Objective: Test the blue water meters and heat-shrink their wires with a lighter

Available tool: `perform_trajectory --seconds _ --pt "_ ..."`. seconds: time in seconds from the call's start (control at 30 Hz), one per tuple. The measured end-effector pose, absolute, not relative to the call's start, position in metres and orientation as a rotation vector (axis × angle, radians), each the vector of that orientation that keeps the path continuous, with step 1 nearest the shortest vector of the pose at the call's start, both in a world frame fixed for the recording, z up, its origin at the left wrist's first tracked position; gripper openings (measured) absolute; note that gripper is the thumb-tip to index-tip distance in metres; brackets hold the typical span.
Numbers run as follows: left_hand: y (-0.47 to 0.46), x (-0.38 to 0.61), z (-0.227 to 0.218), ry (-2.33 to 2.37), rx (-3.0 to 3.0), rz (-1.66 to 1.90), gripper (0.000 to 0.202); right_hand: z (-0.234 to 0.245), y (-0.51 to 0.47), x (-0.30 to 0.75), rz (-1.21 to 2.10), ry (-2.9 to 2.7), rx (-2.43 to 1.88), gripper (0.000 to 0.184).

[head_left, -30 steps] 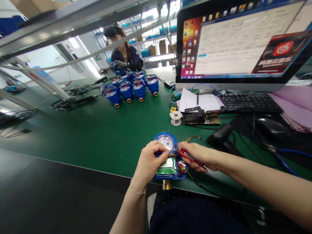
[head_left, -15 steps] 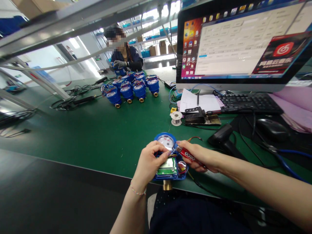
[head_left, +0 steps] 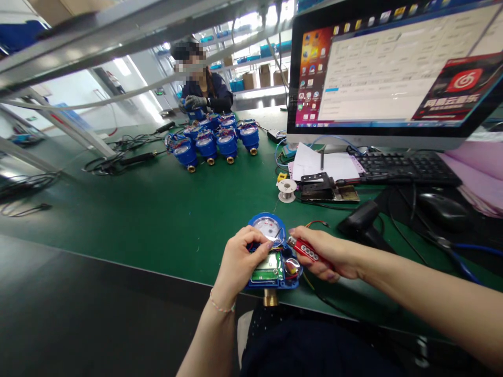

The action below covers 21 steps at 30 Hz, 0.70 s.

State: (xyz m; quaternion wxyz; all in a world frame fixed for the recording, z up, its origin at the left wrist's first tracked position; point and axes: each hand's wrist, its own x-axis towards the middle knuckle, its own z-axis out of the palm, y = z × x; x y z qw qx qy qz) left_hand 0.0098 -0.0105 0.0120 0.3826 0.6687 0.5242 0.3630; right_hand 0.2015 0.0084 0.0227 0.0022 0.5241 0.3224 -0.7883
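Note:
A blue water meter point(head_left: 256, 218) lies at the table's front edge, its round dial away from me and a brass fitting point(head_left: 271, 297) toward me. In its opened housing sit a green circuit board point(head_left: 268, 268) and a round clear-covered part point(head_left: 291, 266). My left hand point(head_left: 245, 256) rests over the meter, thumb and fingertips pinched at thin wires point(head_left: 277, 242) between dial and board. My right hand point(head_left: 324, 251) is closed round a red-handled tool point(head_left: 307, 250) with a metal collar and a thin tip, aimed at those wires. Whether the tip touches them I cannot tell.
Behind the meter stand a solder spool point(head_left: 286, 190) and a black metal holder point(head_left: 316, 187). A barcode scanner point(head_left: 361, 220), mouse point(head_left: 442, 209), keyboard point(head_left: 408, 167) and monitor point(head_left: 377, 133) are at right. Several blue meters point(head_left: 206, 144) stand by a gloved co-worker point(head_left: 210, 91).
The tool in my right hand has drawn back slightly to the right, and its thin tip shows more clearly. My left hand stays at the wires. The view has shifted a little.

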Motion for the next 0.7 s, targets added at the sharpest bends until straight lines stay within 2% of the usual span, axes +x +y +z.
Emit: perform_trajectory --seconds 0.7 --pt "-0.0099 0.0154 0.0132 1.372 1.855 0.852 0.011 0.0265 0.0129 0.1960 -2.304 1.154 1.746 0.054"
